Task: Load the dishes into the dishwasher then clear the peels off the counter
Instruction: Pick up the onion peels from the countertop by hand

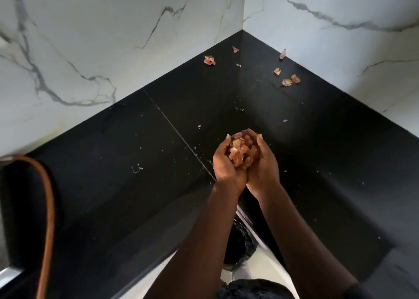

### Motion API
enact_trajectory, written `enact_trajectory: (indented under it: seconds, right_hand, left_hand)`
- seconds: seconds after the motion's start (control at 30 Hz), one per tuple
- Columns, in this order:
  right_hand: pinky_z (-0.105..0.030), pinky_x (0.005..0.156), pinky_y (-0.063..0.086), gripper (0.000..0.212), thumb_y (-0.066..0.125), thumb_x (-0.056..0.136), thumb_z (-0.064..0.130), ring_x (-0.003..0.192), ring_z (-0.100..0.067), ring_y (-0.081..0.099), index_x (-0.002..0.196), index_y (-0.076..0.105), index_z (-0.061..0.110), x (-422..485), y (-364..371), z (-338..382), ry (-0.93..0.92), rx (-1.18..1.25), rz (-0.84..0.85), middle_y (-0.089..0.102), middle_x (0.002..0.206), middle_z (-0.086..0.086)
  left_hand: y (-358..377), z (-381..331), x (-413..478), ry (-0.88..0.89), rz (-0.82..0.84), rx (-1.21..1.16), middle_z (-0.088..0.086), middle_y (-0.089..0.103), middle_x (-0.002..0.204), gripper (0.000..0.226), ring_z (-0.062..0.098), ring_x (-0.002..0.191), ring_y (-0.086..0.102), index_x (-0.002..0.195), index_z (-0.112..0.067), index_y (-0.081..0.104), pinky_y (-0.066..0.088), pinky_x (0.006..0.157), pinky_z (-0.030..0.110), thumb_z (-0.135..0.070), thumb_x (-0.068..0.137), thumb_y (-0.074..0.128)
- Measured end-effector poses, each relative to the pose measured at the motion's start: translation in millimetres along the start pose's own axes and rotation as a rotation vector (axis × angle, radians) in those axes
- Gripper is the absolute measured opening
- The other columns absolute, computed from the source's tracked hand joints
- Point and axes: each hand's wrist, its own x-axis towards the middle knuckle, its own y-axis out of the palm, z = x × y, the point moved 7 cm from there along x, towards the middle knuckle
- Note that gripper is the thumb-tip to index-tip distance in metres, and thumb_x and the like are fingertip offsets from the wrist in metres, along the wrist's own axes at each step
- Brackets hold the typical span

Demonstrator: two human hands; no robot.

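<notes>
My left hand (225,165) and my right hand (265,162) are cupped together above the black counter (136,162), and between them they hold a heap of orange-brown peels (243,153). The fingers of both hands curl up round the heap. Loose peels lie far back in the counter's corner: one piece (209,60) at the left, a small cluster (291,80) at the right, and a single piece (282,53) leaning at the wall. Tiny scraps and crumbs are scattered over the counter around my hands.
White marble-patterned walls (90,49) enclose the corner on both sides. A curved brown strip (48,208) runs along the dark shape at the left edge. The counter's front edge meets a light cabinet front below my forearms.
</notes>
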Motion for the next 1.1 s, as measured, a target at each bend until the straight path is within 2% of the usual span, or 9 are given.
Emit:
enact_trajectory:
  seconds: [0.27, 0.4, 0.53, 0.63, 0.7, 0.77, 0.8, 0.97, 1.1]
  right_hand:
    - [-0.036, 0.092, 0.054, 0.033, 0.045, 0.105, 0.033, 0.104, -0.021, 0.069, 0.115, 0.071, 0.015, -69.2, -14.9, -74.8, 0.102, 0.275, 0.055, 0.072, 0.113, -0.006]
    - [-0.031, 0.092, 0.055, 0.028, 0.046, 0.104, 0.032, 0.105, -0.018, 0.067, 0.115, 0.066, 0.015, -105.8, -59.6, -150.9, 0.227, 0.389, 0.048, 0.069, 0.111, -0.003]
    - [-0.032, 0.095, 0.054, 0.031, 0.051, 0.1, 0.033, 0.105, -0.02, 0.066, 0.121, 0.064, 0.014, -132.2, -140.2, -234.4, 0.389, 0.426, -0.154, 0.067, 0.114, -0.006]
    - [-0.032, 0.087, 0.059, 0.041, 0.062, 0.094, 0.033, 0.104, -0.02, 0.071, 0.128, 0.065, 0.009, -138.8, -192.7, -278.6, 0.435, 0.303, -0.296, 0.071, 0.118, -0.007]
    - [-0.032, 0.078, 0.061, 0.035, 0.073, 0.083, 0.021, 0.092, -0.023, 0.074, 0.112, 0.073, 0.004, -126.9, -220.4, -296.5, 0.45, 0.3, -0.324, 0.074, 0.105, -0.011]
    - [-0.031, 0.07, 0.062, 0.021, 0.06, 0.091, 0.017, 0.08, -0.024, 0.074, 0.096, 0.074, 0.002, -108.7, -241.4, -307.0, 0.44, 0.31, -0.323, 0.074, 0.091, -0.014]
    - [-0.03, 0.066, 0.061, 0.028, 0.051, 0.097, 0.017, 0.076, -0.024, 0.074, 0.091, 0.074, 0.002, -96.8, -254.1, -315.2, 0.449, 0.278, -0.335, 0.074, 0.086, -0.015]
    - [-0.024, 0.049, 0.055, 0.035, 0.045, 0.102, 0.014, 0.057, -0.02, 0.07, 0.079, 0.068, 0.003, -29.2, -320.1, -361.5, 0.459, 0.161, -0.365, 0.071, 0.068, -0.012]
    - [-0.022, 0.046, 0.053, 0.027, 0.047, 0.1, 0.012, 0.053, -0.016, 0.069, 0.083, 0.067, 0.006, 14.1, -375.6, -393.6, 0.457, 0.054, -0.413, 0.07, 0.065, -0.007]
  left_hand:
    - [-78.5, 2.2, -79.6, 0.197, -0.09, 0.235, 0.027, 0.069, 0.115, 0.032, 0.044, 0.113, 0.065, 0.109, 0.004, 0.07, 0.049, 0.104, 0.054, -0.022, 0.096, 0.057]
    - [-152.1, 31.8, -116.1, 0.196, -0.118, 0.269, 0.018, 0.073, 0.112, 0.024, 0.033, 0.11, 0.068, 0.105, -0.004, 0.073, 0.054, 0.097, 0.04, -0.018, 0.097, 0.056]
    - [-238.9, 81.9, -129.3, 0.113, -0.216, 0.342, 0.013, 0.074, 0.11, 0.023, 0.027, 0.108, 0.068, 0.102, -0.011, 0.076, 0.053, 0.097, 0.037, -0.022, 0.092, 0.059]
    - [-299.8, 117.5, -117.8, 0.03, -0.358, 0.383, 0.008, 0.077, 0.102, 0.019, 0.024, 0.101, 0.07, 0.097, -0.012, 0.077, 0.055, 0.09, 0.032, -0.011, 0.095, 0.058]
    - [-325.2, 138.0, -103.9, -0.04, -0.437, 0.339, 0.006, 0.077, 0.091, 0.02, 0.021, 0.086, 0.072, 0.091, -0.011, 0.077, 0.058, 0.077, 0.028, -0.011, 0.095, 0.058]
    - [-350.3, 158.1, -81.1, -0.108, -0.536, 0.255, 0.005, 0.073, 0.074, 0.019, 0.014, 0.062, 0.069, 0.086, -0.008, 0.074, 0.055, 0.056, 0.022, -0.012, 0.095, 0.058]
    - [-360.6, 165.6, -68.6, -0.121, -0.581, 0.223, 0.005, 0.071, 0.071, 0.017, 0.015, 0.056, 0.066, 0.085, -0.008, 0.073, 0.054, 0.053, 0.022, -0.013, 0.095, 0.059]
    - [-424.3, 209.8, 6.8, -0.079, -0.655, 0.179, 0.015, 0.068, 0.082, 0.016, 0.027, 0.065, 0.063, 0.074, -0.009, 0.074, 0.053, 0.07, 0.038, -0.025, 0.074, 0.075]
    - [-466.4, 237.7, 54.8, -0.071, -0.619, 0.08, 0.009, 0.067, 0.07, 0.026, 0.023, 0.056, 0.061, 0.067, -0.01, 0.07, 0.052, 0.058, 0.031, -0.02, 0.089, 0.062]
